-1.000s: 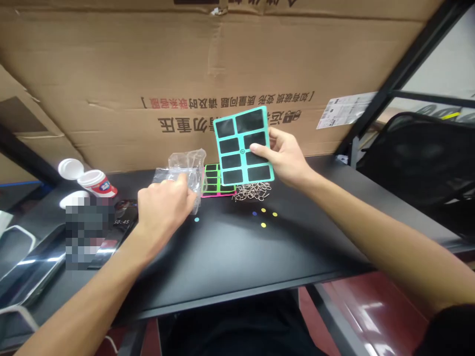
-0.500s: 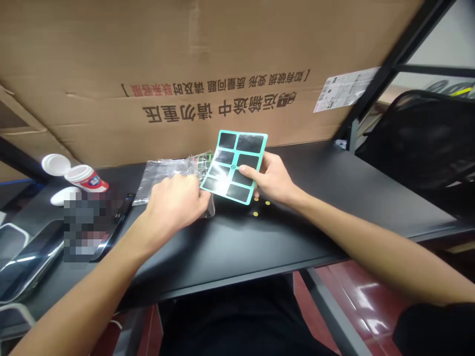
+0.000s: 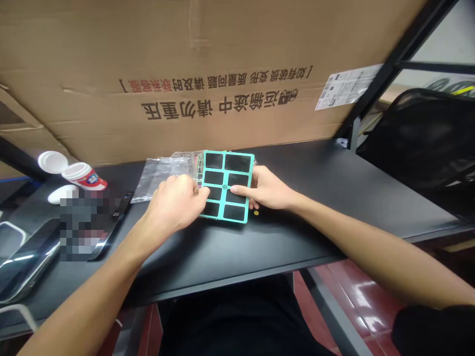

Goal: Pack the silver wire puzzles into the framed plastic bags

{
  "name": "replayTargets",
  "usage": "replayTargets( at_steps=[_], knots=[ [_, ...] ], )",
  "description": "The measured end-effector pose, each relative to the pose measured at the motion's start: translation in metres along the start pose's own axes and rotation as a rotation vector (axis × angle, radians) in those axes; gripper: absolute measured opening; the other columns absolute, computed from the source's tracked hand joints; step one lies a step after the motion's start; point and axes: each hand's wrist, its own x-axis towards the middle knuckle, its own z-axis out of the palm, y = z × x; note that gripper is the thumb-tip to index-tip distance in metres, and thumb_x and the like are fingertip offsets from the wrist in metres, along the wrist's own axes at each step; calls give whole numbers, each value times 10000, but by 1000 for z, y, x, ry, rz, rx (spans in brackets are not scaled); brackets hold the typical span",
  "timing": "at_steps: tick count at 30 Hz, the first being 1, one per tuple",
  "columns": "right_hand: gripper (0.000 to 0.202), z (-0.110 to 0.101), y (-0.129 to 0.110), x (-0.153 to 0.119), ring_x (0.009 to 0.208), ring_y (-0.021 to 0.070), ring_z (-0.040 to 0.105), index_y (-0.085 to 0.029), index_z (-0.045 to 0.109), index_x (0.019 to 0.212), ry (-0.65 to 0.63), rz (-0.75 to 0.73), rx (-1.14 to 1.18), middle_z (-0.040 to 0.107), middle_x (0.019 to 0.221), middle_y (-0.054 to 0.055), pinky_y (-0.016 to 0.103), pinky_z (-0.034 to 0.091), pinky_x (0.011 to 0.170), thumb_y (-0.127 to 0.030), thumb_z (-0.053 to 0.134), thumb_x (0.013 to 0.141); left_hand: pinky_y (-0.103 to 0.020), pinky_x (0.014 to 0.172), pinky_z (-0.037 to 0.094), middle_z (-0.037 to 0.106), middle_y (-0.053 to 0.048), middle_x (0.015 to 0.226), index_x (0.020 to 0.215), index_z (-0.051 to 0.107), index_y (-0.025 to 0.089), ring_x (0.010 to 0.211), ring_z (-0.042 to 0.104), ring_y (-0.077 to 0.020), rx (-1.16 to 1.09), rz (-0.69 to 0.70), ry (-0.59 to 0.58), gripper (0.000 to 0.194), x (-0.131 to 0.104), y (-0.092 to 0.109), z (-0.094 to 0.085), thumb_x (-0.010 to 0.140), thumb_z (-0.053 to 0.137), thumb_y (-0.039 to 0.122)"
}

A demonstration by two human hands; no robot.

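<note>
A teal-edged sheet with several black rectangular panels (image 3: 225, 173) is tilted up over the black table. My right hand (image 3: 269, 190) grips its right edge, thumb on the front and fingers behind. Its left edge meets my left hand (image 3: 178, 200), whose fingers are closed around the edge of a clear plastic bag (image 3: 159, 173); the thumb tip overlaps the sheet. Coloured pieces show through the bag beside the sheet, and the sheet hides part of it. A small yellow disc (image 3: 256, 213) lies by my right fingertips.
An open white-and-red plastic bottle (image 3: 87, 177) with a flip lid lies at the left, above phone-like dark devices (image 3: 31, 254). A large cardboard panel (image 3: 222, 44) stands behind the table (image 3: 315, 183). A black chair (image 3: 415, 133) is at the right.
The sheet has moved left and down and turned more upright, losing its glare. My right hand moved with it. My left hand stayed nearly in place. Some yellow discs are now covered.
</note>
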Motion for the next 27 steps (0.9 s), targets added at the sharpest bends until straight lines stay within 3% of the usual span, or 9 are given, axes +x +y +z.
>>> replayTargets(
  at_steps=[6,10,14,17,21,27],
  knots=[
    [383,-7,0,1,478,190,609,-247,615,959,178,-25,-70,658,694,4,349,504,425,-572,816,934,-396,655,462,667,-105,625,567,594,236,707,718,-333,152,-18,20,455,-2,1,1,960,512,449],
    [365,-11,3,-2,567,200,643,-240,662,986,104,-95,-138,695,791,26,355,538,509,-579,791,950,-385,641,447,640,-94,589,529,537,239,692,718,-327,137,-10,-9,455,-1,1,3,948,519,415],
    [330,-13,6,-6,800,246,707,-235,734,1043,-7,-206,-250,753,926,56,377,589,699,-562,721,1002,-371,631,436,629,-67,544,502,478,244,619,686,-273,23,-5,-78,431,-1,0,2,916,523,352],
    [305,-12,7,-6,850,252,705,-236,748,1032,-2,-230,-312,764,985,59,389,588,769,-537,719,1002,-364,609,418,620,-54,517,495,459,248,579,655,-252,-20,-8,-93,434,-1,-2,2,914,518,348],
    [319,-9,9,-2,699,230,674,-235,690,911,58,-145,-310,705,806,37,368,562,645,-538,710,1007,-358,578,410,623,-37,498,481,461,248,531,620,-226,-66,-12,-95,443,-1,-3,2,908,526,345],
    [394,-8,8,2,478,161,570,-240,623,908,26,21,-29,647,674,-9,310,480,442,-589,803,940,-352,580,425,629,-10,494,480,466,245,510,601,-205,-149,12,-73,442,-4,-4,2,908,511,344]
  ],
)
